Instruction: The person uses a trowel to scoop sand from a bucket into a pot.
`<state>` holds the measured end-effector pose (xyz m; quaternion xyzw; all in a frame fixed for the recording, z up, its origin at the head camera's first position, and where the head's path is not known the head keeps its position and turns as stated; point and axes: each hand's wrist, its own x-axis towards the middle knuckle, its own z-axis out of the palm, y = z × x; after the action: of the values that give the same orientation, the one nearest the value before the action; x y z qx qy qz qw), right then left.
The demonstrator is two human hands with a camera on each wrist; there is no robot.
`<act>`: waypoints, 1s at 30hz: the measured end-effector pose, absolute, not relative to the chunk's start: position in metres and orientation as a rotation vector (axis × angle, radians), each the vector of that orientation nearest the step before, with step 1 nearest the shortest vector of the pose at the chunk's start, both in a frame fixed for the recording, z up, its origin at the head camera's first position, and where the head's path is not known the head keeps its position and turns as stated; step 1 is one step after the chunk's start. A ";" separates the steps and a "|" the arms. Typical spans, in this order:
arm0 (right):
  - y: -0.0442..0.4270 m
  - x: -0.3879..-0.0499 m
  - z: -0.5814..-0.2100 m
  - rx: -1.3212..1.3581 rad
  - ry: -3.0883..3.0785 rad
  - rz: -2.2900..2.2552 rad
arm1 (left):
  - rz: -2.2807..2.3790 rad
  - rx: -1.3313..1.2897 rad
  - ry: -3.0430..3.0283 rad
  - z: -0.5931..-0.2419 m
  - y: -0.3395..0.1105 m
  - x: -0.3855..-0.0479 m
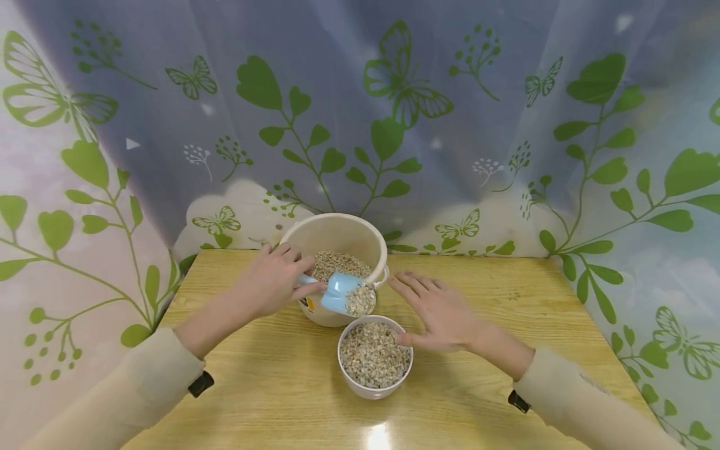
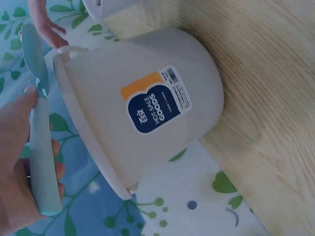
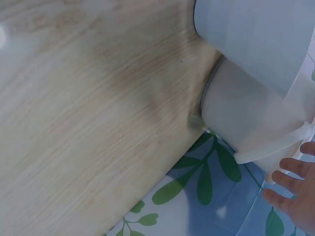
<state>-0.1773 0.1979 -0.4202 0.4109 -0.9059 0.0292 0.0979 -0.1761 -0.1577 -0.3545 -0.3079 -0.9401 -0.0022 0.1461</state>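
My left hand [image 1: 275, 278] grips the handle of a light blue scoop [image 1: 339, 289] above the near side of a cream bucket [image 1: 326, 317]. Small pale pebbles [image 1: 360, 301] lie in the scoop's front. Its handle [image 2: 45, 162] crosses the palm in the left wrist view. More pebbles [image 1: 340, 265] lie inside the bucket. In front of it stands a white bowl [image 1: 365, 394] filled with similar pebbles [image 1: 375, 356]. My right hand [image 1: 444, 315] is spread with straight fingers, its thumb over the bowl's right rim; whether it touches is unclear.
Both containers stand on a wood-grain table [image 1: 478, 287], with a leaf-and-butterfly patterned curtain [image 1: 337, 94] behind and at the sides. The bucket's handle [image 3: 275, 145] hangs at its right side. A label [image 2: 155, 101] is on the bucket's wall.
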 end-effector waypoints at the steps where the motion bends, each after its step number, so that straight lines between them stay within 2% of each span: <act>1: 0.198 -0.176 -0.421 1.229 -2.678 0.083 | -0.008 -0.891 -2.711 -0.355 -0.157 -0.175; 18: 0.200 -0.157 -0.445 1.340 -2.597 0.041 | 0.097 -1.026 -2.462 -0.377 -0.143 -0.160; 30: 0.201 -0.148 -0.461 1.347 -2.659 0.082 | 0.214 -1.031 -2.396 -0.390 -0.139 -0.155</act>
<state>-0.1485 0.2012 -0.4612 0.4501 -0.8890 0.0276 0.0798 -0.1551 -0.1389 -0.3898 -0.3805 -0.8842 0.0788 0.2593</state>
